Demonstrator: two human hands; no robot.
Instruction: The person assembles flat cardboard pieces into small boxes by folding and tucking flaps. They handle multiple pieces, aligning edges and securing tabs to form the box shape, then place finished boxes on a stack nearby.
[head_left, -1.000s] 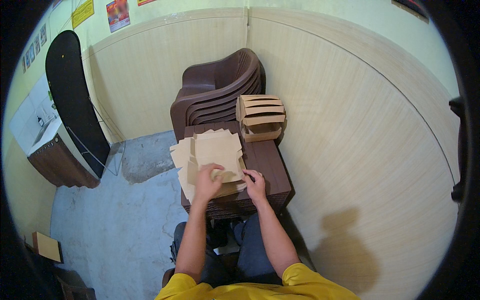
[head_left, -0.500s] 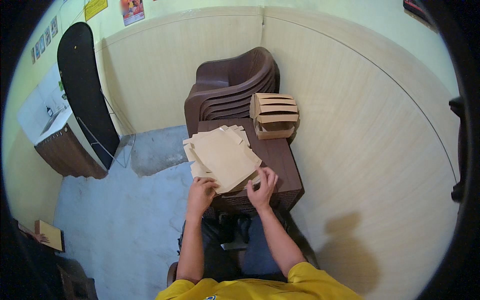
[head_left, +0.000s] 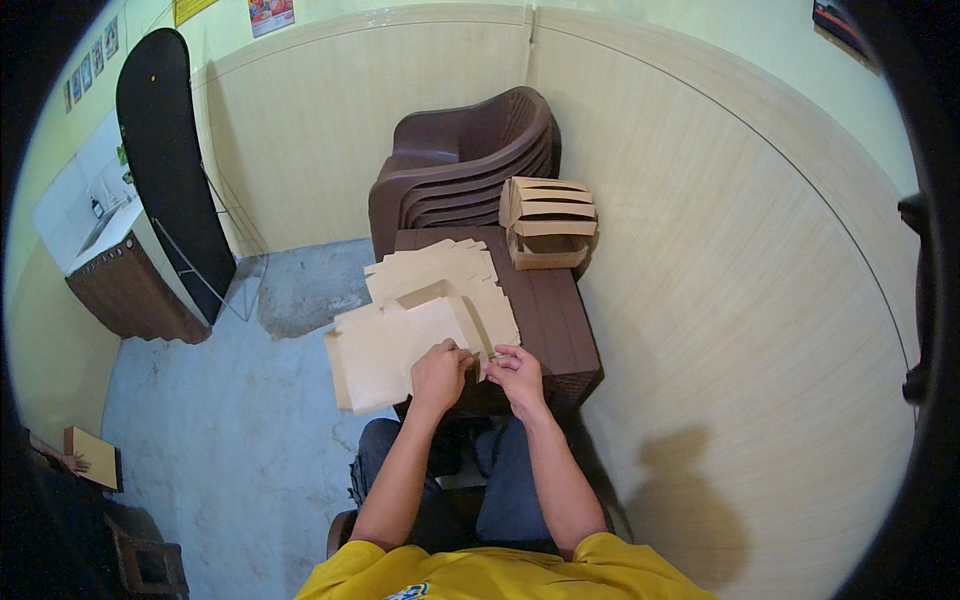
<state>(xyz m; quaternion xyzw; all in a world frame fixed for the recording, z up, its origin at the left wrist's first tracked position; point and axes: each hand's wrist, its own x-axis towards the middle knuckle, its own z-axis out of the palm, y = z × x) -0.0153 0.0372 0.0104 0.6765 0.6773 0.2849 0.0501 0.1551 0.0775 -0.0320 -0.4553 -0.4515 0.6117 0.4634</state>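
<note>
On the brown table [head_left: 565, 315], we pinched a corner of the box [head_left: 405, 335] extending forward-left of our nearer left hand [head_left: 440, 376] and right hand [head_left: 516, 378].

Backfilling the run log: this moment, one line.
left hand: partly folded cardboard box, near-right corner | right hand: same corner | beneath: flat box blanks, brown table

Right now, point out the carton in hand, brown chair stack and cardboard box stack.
Carton [head_left: 390, 347], head view: on its broad flat panel.
Brown chair stack [head_left: 455, 174], head view: on the top chair's armrest.
Cardboard box stack [head_left: 549, 212], head view: on an upper strip.
</note>
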